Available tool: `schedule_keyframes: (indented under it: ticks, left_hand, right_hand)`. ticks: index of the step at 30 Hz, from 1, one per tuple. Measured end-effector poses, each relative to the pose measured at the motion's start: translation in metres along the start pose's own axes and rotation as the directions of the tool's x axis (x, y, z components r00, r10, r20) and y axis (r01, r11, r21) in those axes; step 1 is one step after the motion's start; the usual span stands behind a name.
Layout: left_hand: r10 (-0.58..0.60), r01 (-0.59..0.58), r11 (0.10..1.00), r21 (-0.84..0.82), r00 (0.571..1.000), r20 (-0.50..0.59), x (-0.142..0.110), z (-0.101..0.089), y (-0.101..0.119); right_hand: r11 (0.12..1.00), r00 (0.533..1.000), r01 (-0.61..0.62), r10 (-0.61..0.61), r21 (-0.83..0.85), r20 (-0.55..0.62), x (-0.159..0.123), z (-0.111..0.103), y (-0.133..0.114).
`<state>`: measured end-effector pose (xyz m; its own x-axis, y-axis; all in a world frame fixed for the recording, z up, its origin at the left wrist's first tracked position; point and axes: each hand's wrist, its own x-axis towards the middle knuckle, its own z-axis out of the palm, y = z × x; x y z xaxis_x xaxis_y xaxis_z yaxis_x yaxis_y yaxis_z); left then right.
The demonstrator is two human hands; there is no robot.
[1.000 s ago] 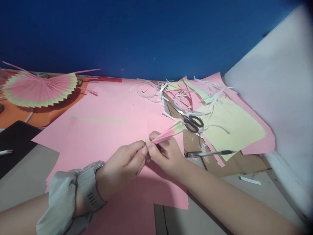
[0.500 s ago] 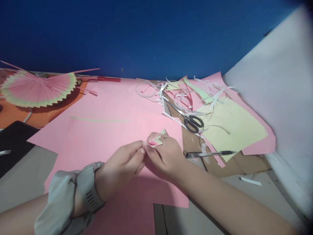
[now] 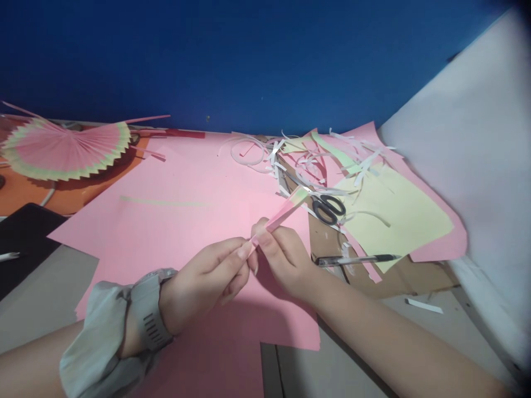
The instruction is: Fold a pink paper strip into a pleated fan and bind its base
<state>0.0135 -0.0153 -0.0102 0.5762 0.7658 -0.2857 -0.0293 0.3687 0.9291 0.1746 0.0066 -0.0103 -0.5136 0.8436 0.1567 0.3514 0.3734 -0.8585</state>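
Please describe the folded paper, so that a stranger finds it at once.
Find the large pink sheets, over which the left hand and right hand meet. From them, the folded paper points toward the scissors. Unlike the spread pink-and-green fan, it is one narrow strip.

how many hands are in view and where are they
2: the left hand pinches the folded paper strip at its near end; the right hand grips it farther along.

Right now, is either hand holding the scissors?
No: the left hand and right hand pinch the folded paper, and the scissors lie beyond them.
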Motion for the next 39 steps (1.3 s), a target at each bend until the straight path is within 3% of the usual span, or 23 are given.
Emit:
schedule_keyframes:
  ticks: [5, 14, 24, 28, 34, 36, 39]
  left_hand:
    - [0.008, -0.008, 1.000, 0.009, 1.000, 0.008, 0.001, -0.002, -0.002]
    - [0.034, -0.029, 0.985, 0.172, 0.999, -0.025, -0.001, 0.000, -0.003]
    - [0.009, -0.009, 0.999, 0.038, 1.000, 0.001, -0.001, -0.002, -0.003]
    - [0.014, -0.017, 0.996, 0.086, 1.000, 0.024, -0.001, -0.004, 0.002]
    - [-0.062, 0.058, 0.996, 0.074, 0.997, 0.055, 0.001, -0.007, 0.010]
    - [-0.080, 0.075, 0.996, 0.055, 0.994, 0.079, 0.003, -0.009, 0.011]
    - [-0.069, 0.072, 0.997, -0.012, 0.989, 0.127, 0.006, -0.012, 0.012]
  right_hand:
    - [0.998, 0.999, 0.032, -0.032, -0.048, 0.003, -0.001, 0.001, 0.000]
    - [0.997, 1.000, 0.021, -0.020, -0.073, 0.016, 0.000, 0.000, -0.002]
    - [0.977, 0.992, 0.123, -0.122, -0.174, 0.020, -0.002, 0.003, 0.002]
    - [0.910, 0.973, 0.204, -0.230, -0.360, -0.028, -0.004, 0.006, 0.002]
    - [0.768, 0.941, 0.278, -0.337, -0.576, 0.005, -0.005, 0.008, 0.004]
    - [0.794, 0.945, 0.254, -0.324, -0.552, -0.031, -0.005, 0.008, 0.004]
    - [0.922, 0.971, 0.193, -0.230, -0.336, -0.073, -0.005, 0.006, 0.003]
